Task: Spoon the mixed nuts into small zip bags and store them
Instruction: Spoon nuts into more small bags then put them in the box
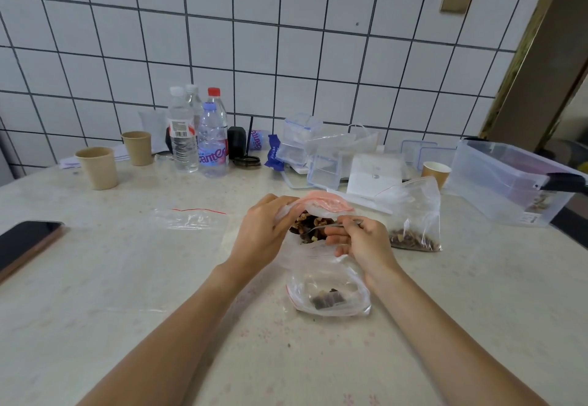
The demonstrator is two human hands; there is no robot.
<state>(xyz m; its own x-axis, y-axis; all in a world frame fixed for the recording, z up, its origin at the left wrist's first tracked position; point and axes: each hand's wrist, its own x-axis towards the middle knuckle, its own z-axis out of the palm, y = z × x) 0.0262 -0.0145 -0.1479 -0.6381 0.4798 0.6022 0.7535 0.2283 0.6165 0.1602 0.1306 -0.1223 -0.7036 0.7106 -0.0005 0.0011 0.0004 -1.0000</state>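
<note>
Nearest on the desk [95,294] lies a small zip bag [329,294] with a few nuts inside. Just beyond it, the left hand [264,233] grips the rim of the big nut bag [318,206], holding it open over the mixed nuts [310,225]. The right hand [359,241] pinches a spoon [321,229] dipped into them. To the right stands a partly filled bag [413,214]; an empty bag [191,219] lies left. Bottles [211,141] and paper cups [98,167] line the wall.
</note>
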